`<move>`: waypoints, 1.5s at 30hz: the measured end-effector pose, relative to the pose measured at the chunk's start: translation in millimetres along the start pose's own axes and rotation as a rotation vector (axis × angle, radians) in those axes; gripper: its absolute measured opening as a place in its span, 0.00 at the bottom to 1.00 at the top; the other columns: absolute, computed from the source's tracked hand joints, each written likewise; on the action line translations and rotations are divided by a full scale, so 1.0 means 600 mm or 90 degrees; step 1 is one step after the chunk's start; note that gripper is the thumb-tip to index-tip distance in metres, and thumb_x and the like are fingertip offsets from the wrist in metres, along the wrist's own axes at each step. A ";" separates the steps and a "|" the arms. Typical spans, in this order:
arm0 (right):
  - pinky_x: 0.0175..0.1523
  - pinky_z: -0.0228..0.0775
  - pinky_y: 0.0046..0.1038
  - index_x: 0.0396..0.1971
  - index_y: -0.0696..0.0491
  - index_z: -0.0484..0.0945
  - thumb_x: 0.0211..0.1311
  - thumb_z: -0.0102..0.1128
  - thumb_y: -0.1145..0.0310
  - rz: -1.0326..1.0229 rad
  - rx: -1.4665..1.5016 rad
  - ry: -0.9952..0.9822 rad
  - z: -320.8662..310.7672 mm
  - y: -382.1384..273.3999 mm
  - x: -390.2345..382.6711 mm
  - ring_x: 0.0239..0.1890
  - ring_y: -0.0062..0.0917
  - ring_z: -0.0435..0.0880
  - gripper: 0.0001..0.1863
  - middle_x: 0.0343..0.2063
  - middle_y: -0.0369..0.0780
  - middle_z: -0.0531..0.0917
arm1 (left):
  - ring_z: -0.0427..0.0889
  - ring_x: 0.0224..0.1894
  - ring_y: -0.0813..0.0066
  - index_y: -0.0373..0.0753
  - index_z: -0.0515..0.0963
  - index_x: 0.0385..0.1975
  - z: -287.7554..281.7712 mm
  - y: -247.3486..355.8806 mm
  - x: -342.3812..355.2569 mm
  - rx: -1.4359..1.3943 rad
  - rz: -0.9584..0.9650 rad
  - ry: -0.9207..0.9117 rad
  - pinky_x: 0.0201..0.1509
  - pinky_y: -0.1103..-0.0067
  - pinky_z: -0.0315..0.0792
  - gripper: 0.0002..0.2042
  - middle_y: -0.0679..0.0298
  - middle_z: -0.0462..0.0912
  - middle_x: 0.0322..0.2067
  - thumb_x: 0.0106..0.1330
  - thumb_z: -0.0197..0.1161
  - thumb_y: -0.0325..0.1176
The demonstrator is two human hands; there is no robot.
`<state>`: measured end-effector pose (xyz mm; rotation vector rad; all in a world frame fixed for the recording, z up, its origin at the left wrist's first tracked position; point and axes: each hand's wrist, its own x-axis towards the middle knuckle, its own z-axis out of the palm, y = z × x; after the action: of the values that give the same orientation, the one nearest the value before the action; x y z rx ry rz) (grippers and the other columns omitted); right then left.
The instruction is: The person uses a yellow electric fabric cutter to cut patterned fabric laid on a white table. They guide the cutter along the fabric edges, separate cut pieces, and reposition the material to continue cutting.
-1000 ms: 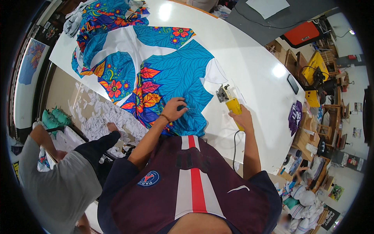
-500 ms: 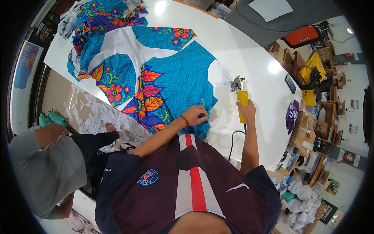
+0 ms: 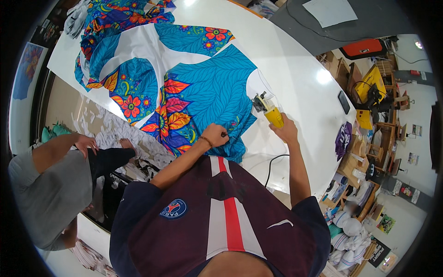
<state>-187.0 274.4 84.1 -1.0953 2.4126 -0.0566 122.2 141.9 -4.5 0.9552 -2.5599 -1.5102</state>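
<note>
My right hand (image 3: pixel 285 130) grips the yellow body of an electric rotary fabric cutter (image 3: pixel 273 116). Its metal blade head (image 3: pixel 260 102) is at the right edge of a teal leaf-patterned fabric piece (image 3: pixel 217 78), beside a white margin (image 3: pixel 257 87). My left hand (image 3: pixel 213 135) is closed on a small black object (image 3: pixel 224 134), whose kind I cannot make out. That hand rests on the gathered near end of the teal fabric. Orange and red flowers run down the fabric's left side. A black cord (image 3: pixel 272 162) trails from the cutter toward me.
More printed fabric (image 3: pixel 122 21) is heaped at the far left of the white table (image 3: pixel 304 138). A phone (image 3: pixel 344 102) and a purple cloth (image 3: pixel 343 138) lie near the right edge. White scraps (image 3: pixel 122 131) cover the floor at left, where a person in grey (image 3: pixel 55 189) sits.
The cutter has moved left to the fabric edge and tilted, with my right hand following. My left hand has shifted left with the black object. The person in grey has moved a hand onto the leg.
</note>
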 end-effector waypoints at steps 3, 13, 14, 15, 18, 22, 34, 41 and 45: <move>0.52 0.80 0.45 0.58 0.45 0.76 0.50 0.73 0.47 -0.030 -0.015 -0.030 -0.019 -0.014 0.024 0.48 0.44 0.88 0.35 0.45 0.45 0.89 | 0.89 0.34 0.51 0.41 0.91 0.32 -0.002 -0.010 0.005 0.020 0.003 -0.039 0.46 0.63 0.84 0.12 0.53 0.89 0.28 0.54 0.69 0.41; 0.55 0.79 0.45 0.60 0.42 0.76 0.50 0.73 0.45 -0.010 -0.024 -0.051 -0.014 -0.061 0.049 0.53 0.43 0.87 0.36 0.47 0.45 0.88 | 0.90 0.35 0.54 0.43 0.92 0.36 -0.011 -0.032 0.010 -0.002 0.019 -0.106 0.46 0.65 0.84 0.14 0.55 0.91 0.32 0.56 0.71 0.43; 0.55 0.79 0.45 0.60 0.42 0.75 0.50 0.73 0.45 -0.011 -0.026 -0.045 -0.011 -0.063 0.050 0.53 0.44 0.87 0.36 0.47 0.45 0.88 | 0.90 0.35 0.54 0.43 0.92 0.36 -0.013 -0.031 0.010 -0.003 0.019 -0.110 0.46 0.66 0.84 0.14 0.55 0.91 0.32 0.56 0.71 0.43; 0.55 0.80 0.45 0.60 0.43 0.75 0.50 0.73 0.45 -0.011 -0.027 -0.040 -0.008 -0.065 0.051 0.53 0.44 0.87 0.37 0.47 0.46 0.88 | 0.90 0.35 0.55 0.42 0.92 0.36 -0.014 -0.030 0.011 -0.002 0.017 -0.112 0.46 0.66 0.84 0.14 0.55 0.91 0.32 0.56 0.71 0.44; 0.52 0.81 0.43 0.60 0.49 0.79 0.50 0.73 0.46 -0.007 -0.027 -0.015 -0.007 -0.078 0.046 0.47 0.45 0.90 0.38 0.44 0.48 0.90 | 0.90 0.36 0.54 0.42 0.92 0.37 -0.020 -0.026 0.011 -0.005 0.009 -0.129 0.48 0.66 0.83 0.15 0.54 0.91 0.33 0.57 0.72 0.45; 0.54 0.80 0.47 0.59 0.45 0.77 0.50 0.73 0.45 0.031 -0.005 -0.014 0.015 -0.073 0.049 0.50 0.46 0.88 0.36 0.45 0.47 0.89 | 0.90 0.39 0.51 0.42 0.92 0.39 -0.021 -0.029 0.015 -0.029 0.003 -0.160 0.51 0.64 0.82 0.18 0.52 0.91 0.36 0.58 0.73 0.49; 0.53 0.79 0.47 0.51 0.49 0.79 0.50 0.71 0.45 0.114 0.067 0.012 0.020 -0.138 0.031 0.49 0.48 0.88 0.32 0.44 0.48 0.89 | 0.90 0.39 0.51 0.42 0.92 0.39 -0.025 -0.032 0.017 -0.031 0.018 -0.164 0.49 0.64 0.82 0.20 0.53 0.91 0.36 0.58 0.73 0.52; 0.54 0.79 0.47 0.50 0.50 0.80 0.50 0.72 0.45 0.156 0.131 0.024 0.032 -0.162 0.049 0.49 0.47 0.88 0.32 0.45 0.48 0.89 | 0.90 0.38 0.53 0.42 0.92 0.39 -0.030 -0.033 0.021 -0.048 0.020 -0.183 0.48 0.64 0.82 0.19 0.53 0.91 0.34 0.58 0.73 0.52; 0.55 0.79 0.46 0.53 0.50 0.80 0.51 0.72 0.46 0.168 0.155 0.040 0.034 -0.178 0.060 0.51 0.45 0.88 0.32 0.46 0.47 0.89 | 0.90 0.32 0.56 0.41 0.91 0.39 -0.024 -0.041 0.023 -0.049 0.054 -0.164 0.46 0.66 0.83 0.19 0.55 0.90 0.27 0.60 0.72 0.51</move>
<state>-123.4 179.7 75.9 -0.6710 2.5046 -0.2916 127.8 115.1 -20.5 0.6745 -2.6453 -1.7981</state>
